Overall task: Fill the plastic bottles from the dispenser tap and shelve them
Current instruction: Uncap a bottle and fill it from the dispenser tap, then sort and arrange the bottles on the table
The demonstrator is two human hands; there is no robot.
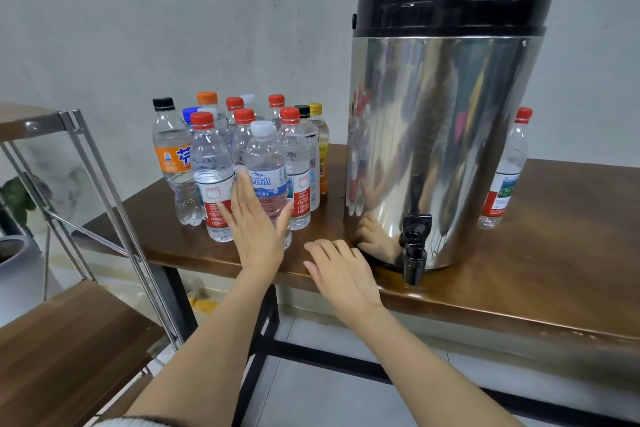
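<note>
One white-capped bottle point(265, 163) stands upright on the worktop point(519, 253), directly beyond the left grip point(254, 229), which is open, fingers straight, and nearer than the right grip point(341, 274), lying open and flat left of the tap point(414, 246).

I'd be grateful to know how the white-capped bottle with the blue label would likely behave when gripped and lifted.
The white-capped bottle looks empty, so probably light. Its thin, ribbed clear wall may dent under a firm squeeze. Tall, narrow and crowded by red-capped bottles, it could tip or knock them if pushed.
</note>
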